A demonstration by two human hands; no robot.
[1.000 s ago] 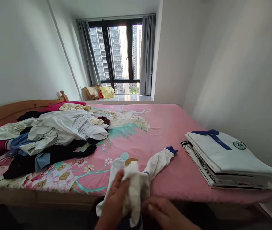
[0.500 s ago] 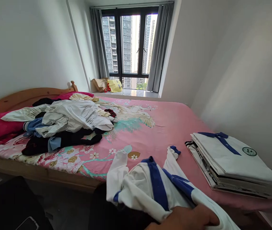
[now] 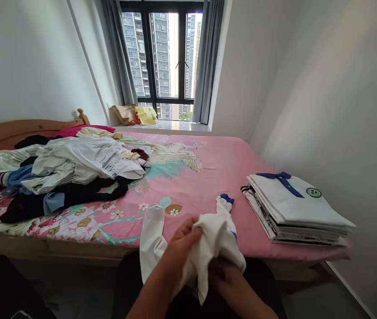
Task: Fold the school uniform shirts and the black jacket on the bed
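Observation:
A white long-sleeved shirt (image 3: 213, 230) with blue trim is bunched up in front of me, over my lap and the near edge of the bed. My left hand (image 3: 183, 243) is closed on its fabric, thumb on top. Lower and to the right, my right hand (image 3: 230, 279) is curled in the shaded folds of the same shirt, its fingertips hidden by cloth. One white sleeve hangs out to the left of my left hand. Another, with a blue cuff (image 3: 227, 198), lies on the pink bedsheet (image 3: 215, 177).
A stack of folded white shirts (image 3: 294, 212), a blue-collared one on top, sits at the bed's right. A loose heap of clothes (image 3: 75, 164) covers the left side. Paper bags (image 3: 124, 114) stand on the windowsill (image 3: 182, 126). The bed's wooden edge (image 3: 59, 250) runs before me.
The shirt has been gathered up and turned, so mostly plain white fabric faces me. Both hands are now on it, where one showed before. My view has swung slightly right.

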